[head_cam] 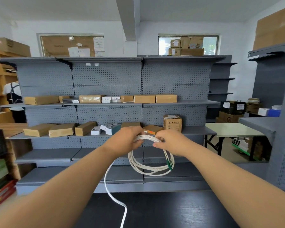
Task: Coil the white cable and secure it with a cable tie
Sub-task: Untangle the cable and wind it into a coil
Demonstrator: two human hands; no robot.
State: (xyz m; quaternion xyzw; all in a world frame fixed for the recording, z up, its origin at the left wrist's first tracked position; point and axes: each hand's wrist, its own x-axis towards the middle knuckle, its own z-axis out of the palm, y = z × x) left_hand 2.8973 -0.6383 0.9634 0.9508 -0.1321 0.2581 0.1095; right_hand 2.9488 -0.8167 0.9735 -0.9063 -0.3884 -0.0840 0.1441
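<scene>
The white cable (148, 171) hangs in several loops in front of me, held up at chest height. My left hand (124, 139) grips the top of the coil on its left side. My right hand (169, 140) pinches the strands on the right side, close beside the left hand. A green connector (170, 164) sits on the right of the coil. A loose tail of the cable (113, 197) drops from under my left hand to the dark table (171, 211) and runs off the bottom edge. No cable tie is visible.
Grey pegboard shelving (108, 112) stands right behind the table, with cardboard boxes (61, 129) on its shelves. A pale folding table (232, 129) is at the right. A person in an apron (13, 94) stands at the far left. Stacked items (0, 178) crowd the left edge.
</scene>
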